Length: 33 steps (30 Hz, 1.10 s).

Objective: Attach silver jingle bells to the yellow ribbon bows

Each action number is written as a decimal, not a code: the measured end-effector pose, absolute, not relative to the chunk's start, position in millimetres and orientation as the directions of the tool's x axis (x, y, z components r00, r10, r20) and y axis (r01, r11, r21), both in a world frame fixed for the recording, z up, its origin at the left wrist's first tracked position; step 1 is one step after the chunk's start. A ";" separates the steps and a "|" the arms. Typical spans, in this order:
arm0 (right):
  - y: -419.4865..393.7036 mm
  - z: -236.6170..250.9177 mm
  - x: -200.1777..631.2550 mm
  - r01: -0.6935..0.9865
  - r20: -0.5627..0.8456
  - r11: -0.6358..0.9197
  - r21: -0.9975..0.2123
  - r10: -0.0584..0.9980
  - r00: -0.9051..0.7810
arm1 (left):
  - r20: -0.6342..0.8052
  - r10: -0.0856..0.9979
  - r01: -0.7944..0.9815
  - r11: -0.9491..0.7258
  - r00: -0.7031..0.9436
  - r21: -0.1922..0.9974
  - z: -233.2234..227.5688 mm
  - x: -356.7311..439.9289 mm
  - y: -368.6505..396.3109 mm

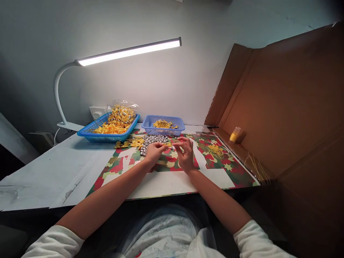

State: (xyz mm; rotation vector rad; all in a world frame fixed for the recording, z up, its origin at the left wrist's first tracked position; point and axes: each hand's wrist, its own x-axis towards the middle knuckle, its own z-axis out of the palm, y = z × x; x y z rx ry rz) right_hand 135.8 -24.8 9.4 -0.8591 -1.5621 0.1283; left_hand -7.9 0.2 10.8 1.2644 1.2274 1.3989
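My left hand and my right hand meet over a red, green and white patterned mat. Between their fingertips they pinch a small yellow piece, too small to make out clearly. Just behind my left hand lies a heap of small silver bells, with a few loose yellow bows beside it. A bunch of thin yellow strings lies on the mat to the right of my right hand.
Two blue baskets stand at the back: a large one with yellow bows and a clear bag, a small one with yellow strings. A white desk lamp arches above. A cardboard wall stands on the right, with a small yellow bottle.
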 end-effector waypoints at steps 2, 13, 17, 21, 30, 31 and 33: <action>-27.2 13.6 138.7 0.350 0.800 0.735 -0.580 0.595 0.078 | 0.082 0.988 0.002 -0.082 -0.128 0.997 12.7 -9.9 -0.1; -30.7 59.3 169.9 0.119 0.812 0.813 -0.569 0.535 0.232 | 0.116 0.992 -0.012 -0.117 -0.043 0.993 11.1 -3.7 2.2; -34.0 60.3 167.7 0.140 0.827 0.819 -0.556 0.529 0.189 | 0.109 0.994 -0.011 -0.109 -0.028 0.994 9.7 -3.1 2.4; -39.0 56.3 164.9 0.156 0.813 0.799 -0.581 0.567 0.130 | 0.104 0.995 -0.041 -0.105 -0.010 0.994 7.6 -5.4 4.0; -34.8 27.5 159.2 0.204 0.608 0.603 -0.771 0.792 -0.046 | 0.118 0.977 -0.265 -0.068 0.176 0.962 9.0 -5.7 -0.6; -33.7 25.3 158.7 0.184 0.601 0.601 -0.777 0.797 -0.063 | 0.110 0.974 -0.263 -0.056 0.198 0.963 8.9 -6.3 -0.8; -31.3 22.3 159.5 0.136 0.589 0.595 -0.792 0.804 -0.085 | 0.077 0.973 -0.255 -0.019 0.217 0.967 8.7 -7.7 -0.5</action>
